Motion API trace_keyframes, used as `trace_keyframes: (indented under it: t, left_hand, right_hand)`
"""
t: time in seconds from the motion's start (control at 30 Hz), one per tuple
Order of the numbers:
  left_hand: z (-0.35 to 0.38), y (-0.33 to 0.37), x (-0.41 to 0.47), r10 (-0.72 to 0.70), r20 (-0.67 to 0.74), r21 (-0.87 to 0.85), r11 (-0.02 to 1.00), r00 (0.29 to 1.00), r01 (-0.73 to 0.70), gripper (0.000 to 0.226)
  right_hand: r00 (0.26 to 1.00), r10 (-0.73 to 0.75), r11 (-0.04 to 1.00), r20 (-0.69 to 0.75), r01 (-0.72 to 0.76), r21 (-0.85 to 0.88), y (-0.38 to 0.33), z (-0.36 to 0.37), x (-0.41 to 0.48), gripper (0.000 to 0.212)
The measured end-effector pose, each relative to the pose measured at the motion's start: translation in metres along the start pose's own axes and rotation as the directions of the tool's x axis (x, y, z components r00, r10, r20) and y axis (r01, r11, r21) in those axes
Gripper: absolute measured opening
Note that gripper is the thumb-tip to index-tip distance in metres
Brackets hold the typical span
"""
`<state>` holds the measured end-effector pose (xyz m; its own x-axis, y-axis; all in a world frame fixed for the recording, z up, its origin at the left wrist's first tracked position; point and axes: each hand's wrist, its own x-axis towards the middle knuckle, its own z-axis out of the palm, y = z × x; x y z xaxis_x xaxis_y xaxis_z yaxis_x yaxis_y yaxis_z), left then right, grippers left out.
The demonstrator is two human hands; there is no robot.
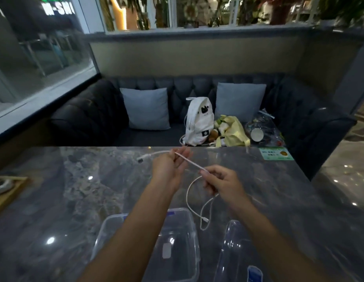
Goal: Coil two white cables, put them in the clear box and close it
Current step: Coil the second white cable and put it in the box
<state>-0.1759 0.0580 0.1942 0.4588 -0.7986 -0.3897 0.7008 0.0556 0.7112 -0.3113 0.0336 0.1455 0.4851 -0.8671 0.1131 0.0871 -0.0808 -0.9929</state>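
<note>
A white cable [192, 162] is stretched between both hands above the dark marble table [75, 190]. My left hand [170, 166] grips it near one end, whose plug sticks out to the left. My right hand [221, 183] pinches it further along, and the rest hangs in a loose loop down to the table. The clear box [189, 237] stands open at the near edge, partly hidden by my left forearm. Its clear lid [236, 247] lies to the right. A second cable cannot be told apart in this view.
A wooden tray [8, 192] with a coiled white item sits at the table's left edge. A green card [275, 154] lies at the far right corner. Behind the table, a dark sofa holds two grey cushions, a white bag [199, 121] and other bags.
</note>
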Motion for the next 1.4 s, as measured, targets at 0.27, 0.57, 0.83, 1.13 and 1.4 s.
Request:
trace_keyframes:
  t: [0.27,0.57,0.83,1.13,1.4]
  left_hand:
    - [-0.066,0.028,-0.016,0.198,0.072,0.573,0.794,0.978,-0.203,0.019]
    - [-0.097,0.046,-0.021,-0.158,0.545,0.832,0.225,0.824,-0.507,0.031]
    - [-0.108,0.05,-0.028,-0.17,0.58,0.74,0.517,0.797,-0.429,0.017]
    - [-0.124,0.081,-0.03,0.193,0.537,0.333,0.846,0.821,-0.417,0.019]
    - [-0.138,0.095,-0.019,0.369,0.241,0.381,0.814,0.897,-0.438,0.021]
  right_hand:
    - [0.988,-0.142,0.962,0.06,0.153,-0.228,-0.019,0.015,0.014,0.027]
    - [0.93,-0.169,0.899,0.325,0.281,-0.336,-0.041,0.035,0.022,0.009]
    - [0.951,-0.192,0.935,0.244,0.253,-0.247,-0.04,0.037,0.023,0.008]
    - [0.981,-0.132,0.953,0.142,0.165,-0.256,-0.021,0.022,0.025,0.011]
    - [0.998,-0.051,0.993,0.026,0.054,-0.109,-0.022,0.024,0.028,0.009]
